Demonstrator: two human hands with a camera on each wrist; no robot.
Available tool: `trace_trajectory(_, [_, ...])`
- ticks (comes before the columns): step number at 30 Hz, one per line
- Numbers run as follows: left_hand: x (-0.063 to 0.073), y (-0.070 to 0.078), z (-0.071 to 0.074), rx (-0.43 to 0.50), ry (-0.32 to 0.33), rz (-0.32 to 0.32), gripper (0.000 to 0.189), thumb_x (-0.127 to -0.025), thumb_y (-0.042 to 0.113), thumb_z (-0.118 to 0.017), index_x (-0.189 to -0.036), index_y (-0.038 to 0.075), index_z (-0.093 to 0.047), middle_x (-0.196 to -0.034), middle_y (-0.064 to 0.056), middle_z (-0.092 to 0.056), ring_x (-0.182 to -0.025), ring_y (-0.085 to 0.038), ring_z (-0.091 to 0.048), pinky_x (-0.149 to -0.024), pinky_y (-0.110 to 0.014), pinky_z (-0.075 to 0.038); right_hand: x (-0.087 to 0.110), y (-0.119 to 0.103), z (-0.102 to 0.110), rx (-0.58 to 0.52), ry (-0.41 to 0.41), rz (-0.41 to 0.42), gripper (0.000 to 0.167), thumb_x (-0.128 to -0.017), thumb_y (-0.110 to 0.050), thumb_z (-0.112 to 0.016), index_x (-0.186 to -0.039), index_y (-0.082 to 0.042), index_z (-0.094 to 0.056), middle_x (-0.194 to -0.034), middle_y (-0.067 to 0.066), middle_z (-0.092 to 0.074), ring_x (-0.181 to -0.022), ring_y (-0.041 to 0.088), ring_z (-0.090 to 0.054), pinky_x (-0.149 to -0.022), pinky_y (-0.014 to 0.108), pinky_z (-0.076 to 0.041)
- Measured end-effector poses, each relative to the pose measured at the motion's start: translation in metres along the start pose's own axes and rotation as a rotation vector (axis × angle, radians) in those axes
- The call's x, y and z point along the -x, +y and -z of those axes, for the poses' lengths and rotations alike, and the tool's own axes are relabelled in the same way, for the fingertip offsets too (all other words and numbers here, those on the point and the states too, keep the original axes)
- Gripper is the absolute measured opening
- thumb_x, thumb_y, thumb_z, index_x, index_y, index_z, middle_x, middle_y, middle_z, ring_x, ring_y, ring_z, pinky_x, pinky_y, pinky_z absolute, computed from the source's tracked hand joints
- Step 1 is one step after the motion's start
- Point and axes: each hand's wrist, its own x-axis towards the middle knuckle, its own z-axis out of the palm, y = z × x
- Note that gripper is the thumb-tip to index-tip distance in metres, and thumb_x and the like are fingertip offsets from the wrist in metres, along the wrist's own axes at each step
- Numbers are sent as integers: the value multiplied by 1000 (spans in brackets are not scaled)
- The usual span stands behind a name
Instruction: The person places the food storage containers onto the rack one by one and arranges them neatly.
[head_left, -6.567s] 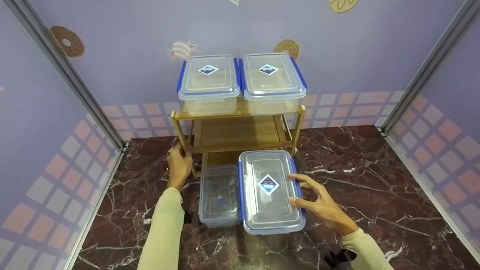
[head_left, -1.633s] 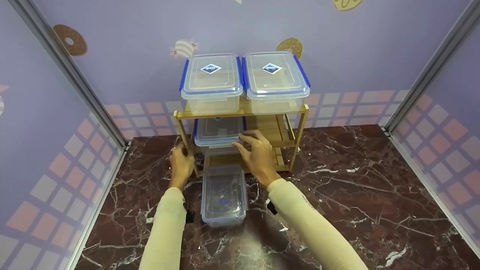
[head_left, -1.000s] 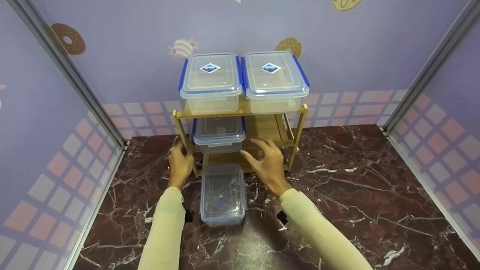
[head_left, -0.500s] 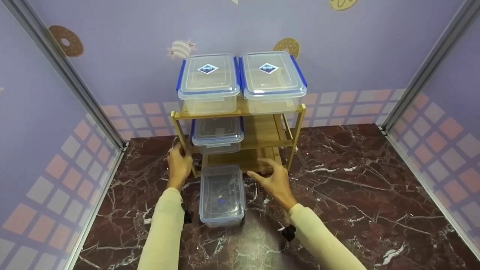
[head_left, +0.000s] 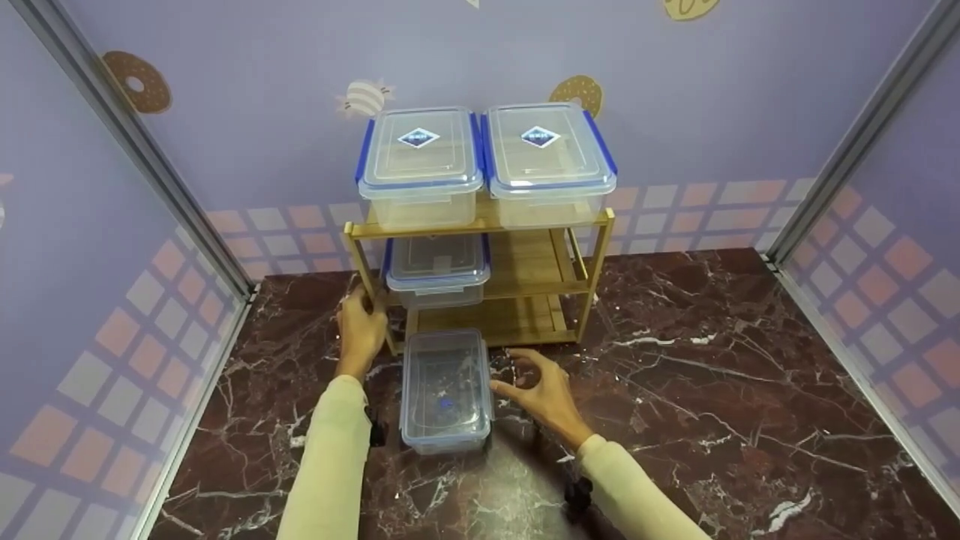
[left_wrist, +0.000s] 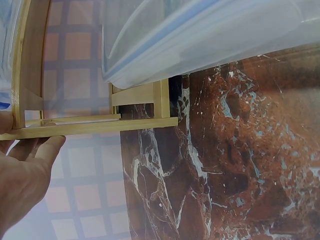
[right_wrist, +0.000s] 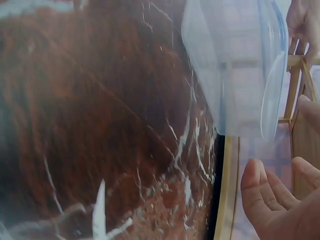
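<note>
i'd bring my right hand (head_left: 541, 388) square against the long side of the clear box (head_left: 445, 390) on the counter (head_left: 712, 375) before closing, thumb over the rim (those walls look slippery). right now its fingers are spread, just beside the box and holding nothing. my left hand (head_left: 360, 330) grips the rack (head_left: 592, 255) post.

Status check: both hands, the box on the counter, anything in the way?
Left hand grips the rack's front leg. Right hand open beside the counter box, not yet holding it. Middle shelf's right half bare; nothing blocking.
</note>
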Motion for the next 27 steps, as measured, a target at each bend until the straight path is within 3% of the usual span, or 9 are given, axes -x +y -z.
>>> trace_trajectory(5, [0,0,0,0,5,-1,19,-102,15,-59,-108,1,-69,-97,-16,-73,-83,-30,-61,-78,-44,-49,5,-1,-6,-101,-56,-33,64,-78,-25,-90,-132,-4,-62,-117,31,-66,-79,33,-70,-55,34,-57])
trace_trajectory(13, [0,0,0,3,14,-8,20,-102,15,-60,-113,2,-70,-99,-17,-73,-84,-31,-63,-80,-45,-49,7,-3,-15,-237,-141,-80,65,-82,-19,-87,-137,-3,-57,-114,27,-66,-74,35,-70,-63,54,-58])
trace_trajectory(19, [0,1,0,9,3,0,20,-101,13,-59,-112,1,-70,-102,-17,-73,-85,-31,-63,-82,-45,-50,7,-4,-21,-270,-176,-127,65,-82,-23,-87,-138,-8,-58,-114,23,-66,-78,24,-64,-67,50,-58])
trace_trajectory(27, [0,0,1,-6,9,1,20,-101,15,-59,-110,0,-69,-103,-18,-72,-90,-33,-62,-85,-48,-50,5,-4,-30,-272,-236,-154,73,-82,-27,-86,-145,-12,-52,-124,25,-58,-89,27,-61,-72,40,-55])
